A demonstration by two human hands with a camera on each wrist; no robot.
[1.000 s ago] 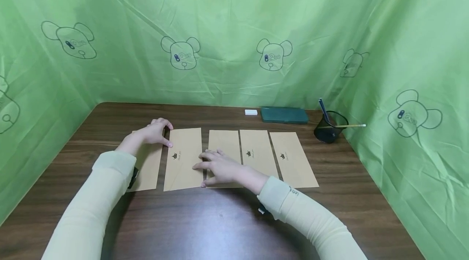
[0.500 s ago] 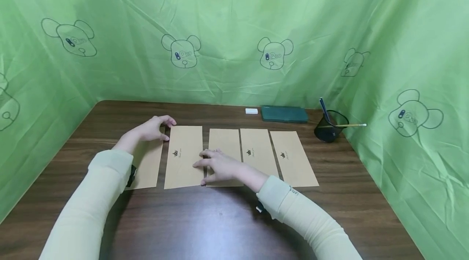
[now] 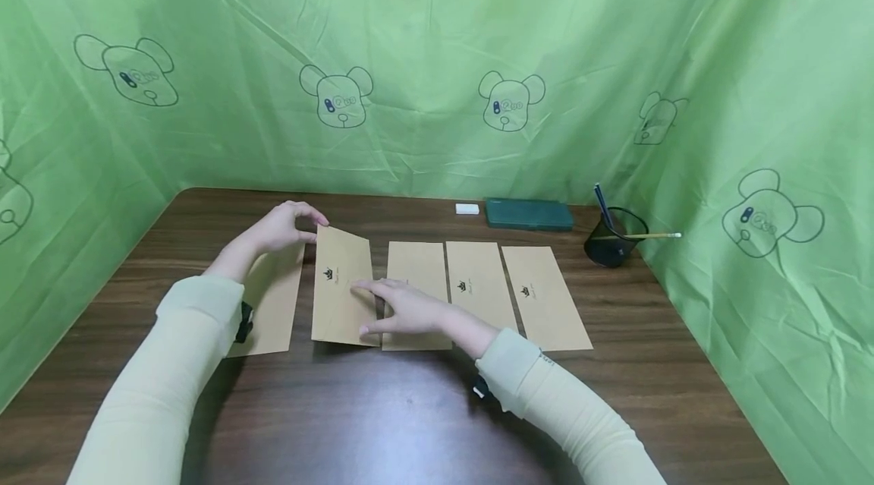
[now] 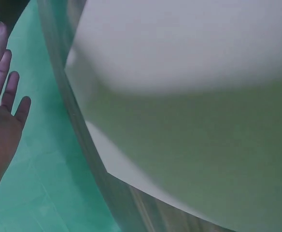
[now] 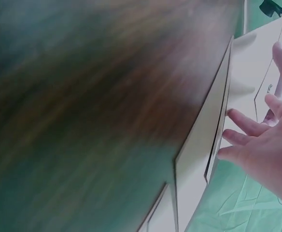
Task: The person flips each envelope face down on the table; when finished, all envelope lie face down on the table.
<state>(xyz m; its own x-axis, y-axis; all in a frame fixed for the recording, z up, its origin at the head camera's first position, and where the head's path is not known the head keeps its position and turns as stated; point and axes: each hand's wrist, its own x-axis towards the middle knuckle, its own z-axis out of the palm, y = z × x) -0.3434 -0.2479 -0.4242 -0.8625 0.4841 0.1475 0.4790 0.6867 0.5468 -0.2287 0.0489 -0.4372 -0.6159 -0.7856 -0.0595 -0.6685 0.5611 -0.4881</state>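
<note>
Several brown paper envelopes lie in a row in the head view, most showing a small crown print. My left hand [image 3: 276,228] pinches the top left corner of the second envelope [image 3: 339,265], whose left side is raised off the table. In the left wrist view the left hand [image 4: 3,111] has its thumb against the dark envelope [image 4: 3,12]. The fingers of my right hand [image 3: 410,308] lie fairly straight over that envelope's right edge and touch it. Under my left arm lies the leftmost envelope [image 3: 276,303]. The third envelope [image 3: 418,263] is partly hidden by my right hand.
Two further envelopes, a fourth [image 3: 481,280] and a fifth [image 3: 546,295], lie flat to the right. Behind them are a white eraser [image 3: 467,209], a dark green case [image 3: 529,214] and a black mesh cup [image 3: 608,246] with pens. A green curtain [image 3: 423,52] encloses the brown table [image 3: 382,424].
My left hand has moved slightly back and raised the second envelope's left side, which lay flat earlier. My right hand's fingers have shifted a little on its right edge.
</note>
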